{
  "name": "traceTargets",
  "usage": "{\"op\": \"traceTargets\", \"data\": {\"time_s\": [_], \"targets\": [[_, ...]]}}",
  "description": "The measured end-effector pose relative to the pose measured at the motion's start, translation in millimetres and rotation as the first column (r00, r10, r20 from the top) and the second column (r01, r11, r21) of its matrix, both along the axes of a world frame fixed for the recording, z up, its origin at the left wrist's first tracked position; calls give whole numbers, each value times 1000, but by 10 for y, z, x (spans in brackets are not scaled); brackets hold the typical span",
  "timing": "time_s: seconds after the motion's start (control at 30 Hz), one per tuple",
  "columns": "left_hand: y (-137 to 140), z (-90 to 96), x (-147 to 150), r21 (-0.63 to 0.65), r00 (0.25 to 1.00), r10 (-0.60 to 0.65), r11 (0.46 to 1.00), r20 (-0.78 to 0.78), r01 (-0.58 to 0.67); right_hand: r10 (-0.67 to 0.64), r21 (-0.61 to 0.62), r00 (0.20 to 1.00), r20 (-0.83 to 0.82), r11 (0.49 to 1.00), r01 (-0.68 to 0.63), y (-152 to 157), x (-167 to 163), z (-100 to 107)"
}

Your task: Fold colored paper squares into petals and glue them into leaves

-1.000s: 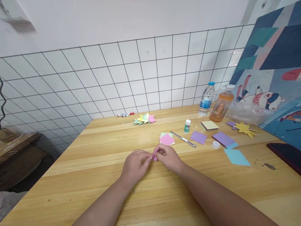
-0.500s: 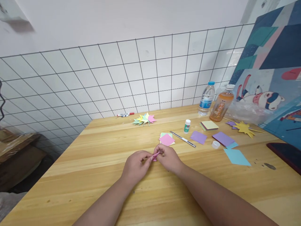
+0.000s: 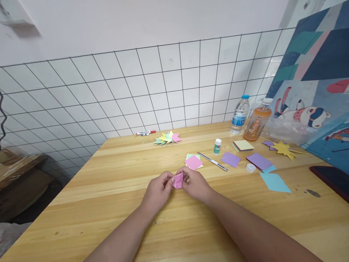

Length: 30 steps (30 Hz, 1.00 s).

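A small piece of folded pink paper is pinched between both hands above the wooden table. My left hand grips its left edge with thumb and fingertips. On the right edge, my right hand is closed, its fingertips partly hidden behind the paper. Just beyond the hands lies a small stack of square paper with a pink sheet on top. To the right of that stack rests a slim cutter or pen, its kind unclear.
Behind stand a glue stick, a water bottle and an orange drink bottle. Purple paper, a white cap and blue paper lie rightward. Folded paper stars and markers sit near the tiled wall.
The pink paper has turned from nearly edge-on to show a broader folded face. My fingers have shifted slightly around it, and both hands still hold it.
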State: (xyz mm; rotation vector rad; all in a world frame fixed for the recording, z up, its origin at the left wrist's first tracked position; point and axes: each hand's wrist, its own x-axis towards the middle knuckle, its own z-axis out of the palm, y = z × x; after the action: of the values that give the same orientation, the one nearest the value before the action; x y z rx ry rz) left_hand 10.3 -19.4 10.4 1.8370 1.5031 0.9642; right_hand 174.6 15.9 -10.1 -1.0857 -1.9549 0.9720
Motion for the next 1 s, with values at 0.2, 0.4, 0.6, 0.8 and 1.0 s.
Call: {"op": "traceTargets", "data": {"time_s": [0.2, 0.4, 0.6, 0.8, 1.0], "targets": [[84, -124, -18, -146, 928, 64, 989, 367, -10, 2, -19, 1000, -30, 1000, -3, 9, -16, -26], [113, -118, -11, -232, 874, 43, 969, 485, 80, -29, 16, 999, -45, 999, 30, -10, 10, 37], [111, -27, -22, -284, 810, 144, 959, 569, 28, 50, 309, 997, 55, 949, -65, -47, 48, 130], [105, 2, -52, -328, 790, 158, 943, 593, 58, 59, 379, 997, 42, 923, -71, -25, 27, 89], [96, 8, -54, -355, 783, 157, 931, 602, 86, 24, 381, 999, 47, 924, -41, -32, 38, 167]]}}
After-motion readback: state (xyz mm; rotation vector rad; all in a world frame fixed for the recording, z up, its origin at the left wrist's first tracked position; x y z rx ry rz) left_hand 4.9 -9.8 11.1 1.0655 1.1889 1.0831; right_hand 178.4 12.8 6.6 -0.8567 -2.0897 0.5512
